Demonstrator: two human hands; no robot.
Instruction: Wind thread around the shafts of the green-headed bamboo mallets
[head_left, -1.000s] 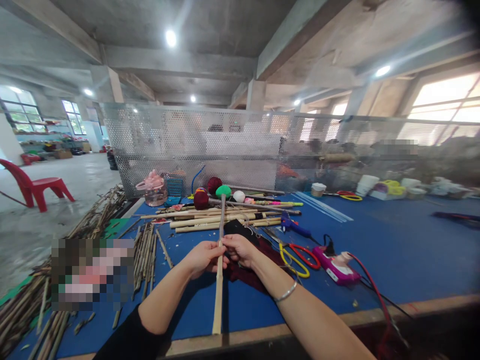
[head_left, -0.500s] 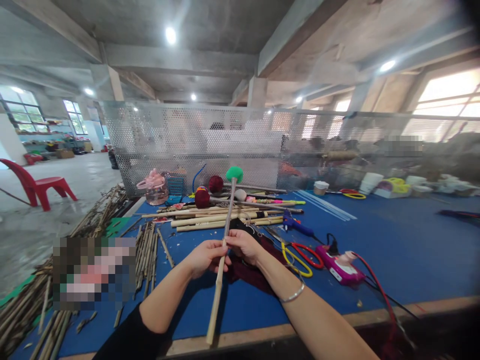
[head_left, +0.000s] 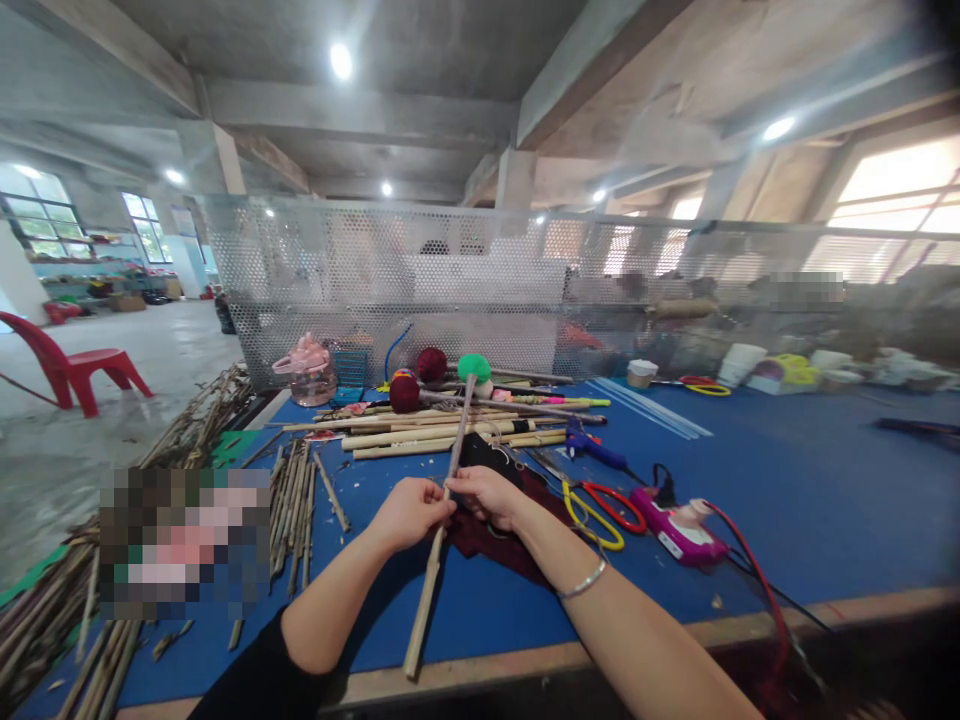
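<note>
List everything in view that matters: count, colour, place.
Table: one, blue, front
Stick: one, tan-grey, green end, front centre
Cloth: unclear count, maroon, right of stick
Poles: several, tan, centre
Balls: two, mostly dark red, back centre
Twigs: many, brown, left
Bottle: one, pink top, back left
Scissors: two pairs, red and yellow, right
Glue gun: one, blue, right of poles
Power strip: one, magenta, right
Chair: one, red, far left
Left hand: one, black sleeve, on stick
Right hand: one, bracelet, on stick

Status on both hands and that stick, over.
Left hand and right hand pinching green-topped stick. Maroon cloth by right wrist. Scissors lying just beyond.
</note>
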